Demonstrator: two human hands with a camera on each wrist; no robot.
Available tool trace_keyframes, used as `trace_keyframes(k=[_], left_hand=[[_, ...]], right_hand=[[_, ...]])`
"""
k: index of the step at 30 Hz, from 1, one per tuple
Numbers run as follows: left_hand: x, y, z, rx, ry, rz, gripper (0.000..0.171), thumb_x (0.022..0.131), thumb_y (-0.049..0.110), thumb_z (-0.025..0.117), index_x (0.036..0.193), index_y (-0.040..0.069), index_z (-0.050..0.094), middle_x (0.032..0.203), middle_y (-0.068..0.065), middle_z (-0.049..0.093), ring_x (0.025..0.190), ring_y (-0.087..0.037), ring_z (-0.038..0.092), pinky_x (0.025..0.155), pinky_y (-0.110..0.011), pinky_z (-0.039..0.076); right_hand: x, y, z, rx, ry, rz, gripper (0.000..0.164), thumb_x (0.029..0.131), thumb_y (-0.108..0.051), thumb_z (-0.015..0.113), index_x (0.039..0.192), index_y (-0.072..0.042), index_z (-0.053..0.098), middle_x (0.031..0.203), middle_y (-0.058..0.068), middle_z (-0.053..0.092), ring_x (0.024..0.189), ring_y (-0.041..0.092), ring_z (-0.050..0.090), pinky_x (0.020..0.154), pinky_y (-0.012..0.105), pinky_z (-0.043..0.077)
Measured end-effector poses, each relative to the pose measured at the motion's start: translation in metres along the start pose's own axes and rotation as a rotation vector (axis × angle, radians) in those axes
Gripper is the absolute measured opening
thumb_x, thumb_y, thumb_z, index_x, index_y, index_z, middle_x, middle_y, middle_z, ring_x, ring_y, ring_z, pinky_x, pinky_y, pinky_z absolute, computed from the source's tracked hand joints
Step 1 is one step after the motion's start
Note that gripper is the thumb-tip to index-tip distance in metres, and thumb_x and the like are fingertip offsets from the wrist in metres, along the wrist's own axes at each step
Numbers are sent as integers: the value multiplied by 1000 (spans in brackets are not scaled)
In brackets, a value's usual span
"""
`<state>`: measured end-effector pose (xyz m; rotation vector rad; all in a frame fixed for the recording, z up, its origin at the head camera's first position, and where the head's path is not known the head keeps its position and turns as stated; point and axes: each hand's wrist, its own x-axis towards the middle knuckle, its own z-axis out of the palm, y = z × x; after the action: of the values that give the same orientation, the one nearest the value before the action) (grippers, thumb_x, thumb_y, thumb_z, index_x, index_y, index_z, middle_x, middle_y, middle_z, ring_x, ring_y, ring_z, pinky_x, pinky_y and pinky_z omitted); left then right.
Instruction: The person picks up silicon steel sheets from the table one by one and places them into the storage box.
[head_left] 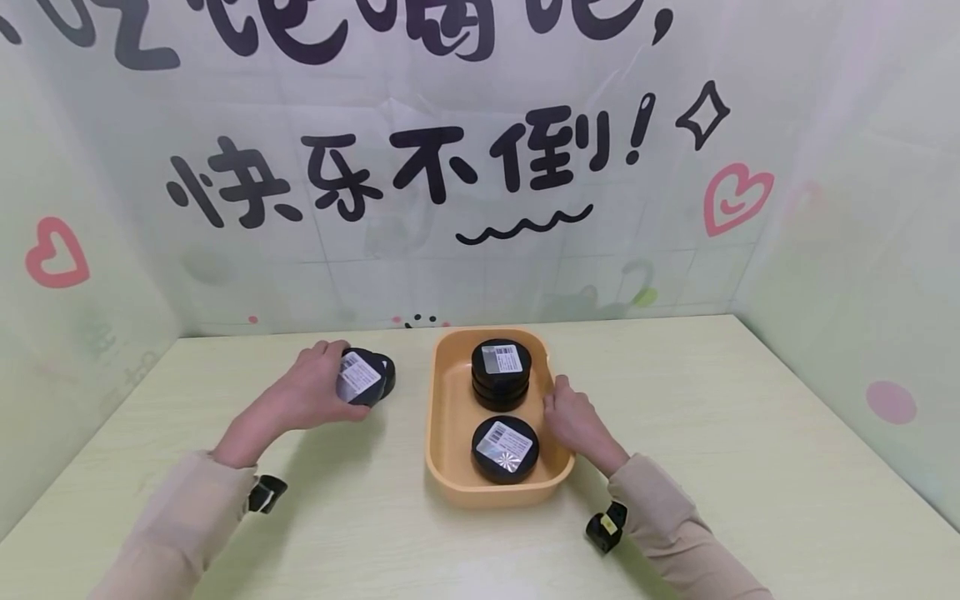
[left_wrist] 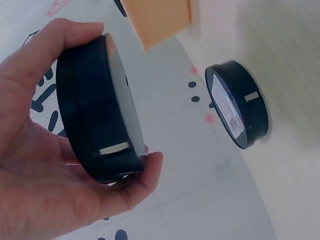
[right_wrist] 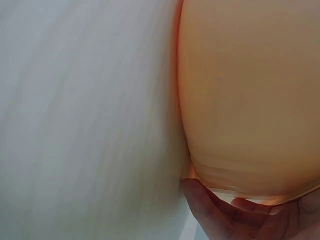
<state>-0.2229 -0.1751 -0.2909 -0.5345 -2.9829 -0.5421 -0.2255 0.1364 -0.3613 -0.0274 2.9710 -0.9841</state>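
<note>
My left hand [head_left: 311,390] grips a flat round black container [head_left: 362,377] with a white label on its face, thumb and fingers around its rim. The left wrist view shows this container [left_wrist: 92,107] raised, apart from a second round black container [left_wrist: 245,105] on the table. In the head view that second one [head_left: 389,377] is mostly hidden behind it. My right hand [head_left: 576,421] holds the right side of the orange tray [head_left: 452,408]; in the right wrist view its fingers [right_wrist: 205,205] curl at the tray's edge. Inside the tray stand a stack of black containers [head_left: 501,371] and another labelled container [head_left: 506,450] nearer me.
The tray stands mid-table on a pale wood-grain table [head_left: 697,433]. A printed white backdrop [head_left: 360,250] rises behind the table's far edge, with further sheets on the left and right. Small black cameras are strapped to both wrists.
</note>
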Motion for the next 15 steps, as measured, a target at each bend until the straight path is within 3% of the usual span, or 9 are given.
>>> trace_keyframes(k=[15], left_hand=[[6,22,13,-62,77,101,82,61,30,77,122,-11,39,107,-24,49,92,-32,46,73,-43,44]], right_hand=[[-1,1,0,4,-3,-7,17,90,-10,33,96,4,39,67,14,48,57,23,53,45,30,44]])
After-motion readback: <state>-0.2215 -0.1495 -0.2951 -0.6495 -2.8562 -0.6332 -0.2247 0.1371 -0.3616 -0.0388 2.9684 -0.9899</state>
